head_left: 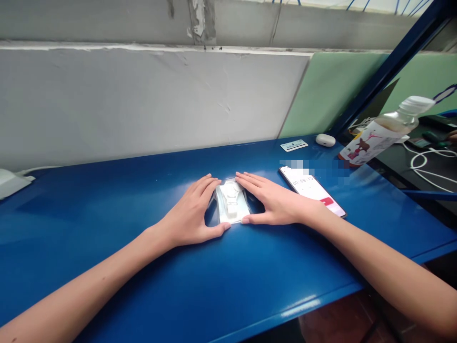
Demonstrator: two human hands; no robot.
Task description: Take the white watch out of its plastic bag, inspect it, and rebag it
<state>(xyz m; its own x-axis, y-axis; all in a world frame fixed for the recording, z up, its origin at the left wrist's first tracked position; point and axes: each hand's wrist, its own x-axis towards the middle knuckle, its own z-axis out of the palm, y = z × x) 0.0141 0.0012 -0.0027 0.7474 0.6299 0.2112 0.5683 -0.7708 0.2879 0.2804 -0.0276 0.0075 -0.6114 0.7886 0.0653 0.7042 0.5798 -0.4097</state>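
A small clear plastic package [232, 209] with a white molded item inside lies flat on the blue table [160, 295]. What exactly the white item is, I cannot tell. My left hand [194, 209] rests at the package's left side, fingers stretched forward to its far left corner and thumb by the near edge. On the other side, my right hand [267, 197] mirrors it, fingertips at the far right corner and thumb at the near right corner. Both hands are open around the package, fingertips at or touching its edges, and neither is wrapped round it.
Right of my right hand lies a phone [310, 188] showing a timer, partly behind my wrist. Farther back are a card [294, 145] and a white earbud case [325, 140]. A tilted drink bottle [387, 131] and a white cable [424, 164] are at right. A white device [14, 183] sits far left.
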